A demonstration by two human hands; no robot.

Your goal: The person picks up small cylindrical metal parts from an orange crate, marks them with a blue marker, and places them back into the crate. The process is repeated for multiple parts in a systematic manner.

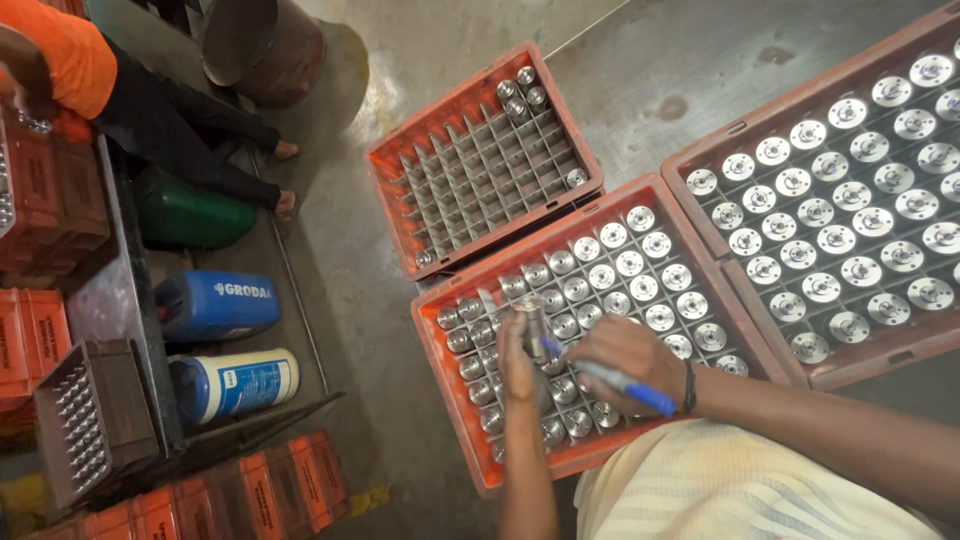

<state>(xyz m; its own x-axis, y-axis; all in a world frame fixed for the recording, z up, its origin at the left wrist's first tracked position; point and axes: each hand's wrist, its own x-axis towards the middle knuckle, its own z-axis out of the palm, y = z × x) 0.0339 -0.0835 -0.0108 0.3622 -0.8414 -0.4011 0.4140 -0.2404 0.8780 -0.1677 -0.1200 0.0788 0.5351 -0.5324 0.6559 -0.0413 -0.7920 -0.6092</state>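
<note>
Holding a small metal cylinder [533, 322] upright above the nearest orange crate [455, 395], the left hand [518, 368] grips it from below, while the right hand [628, 360] is closed around a blue pen [622, 382] whose tip touches the part. The crate's cells are packed with similar metal pieces, so a loose grip could likely drop the cylinder onto its neighbours, or the pen might slip off its curved side.

My arms are bare to the elbow. A thin dark band [689, 387] circles my right wrist. Pale yellow cloth [720, 490] with fine stripes covers my lap.
</note>
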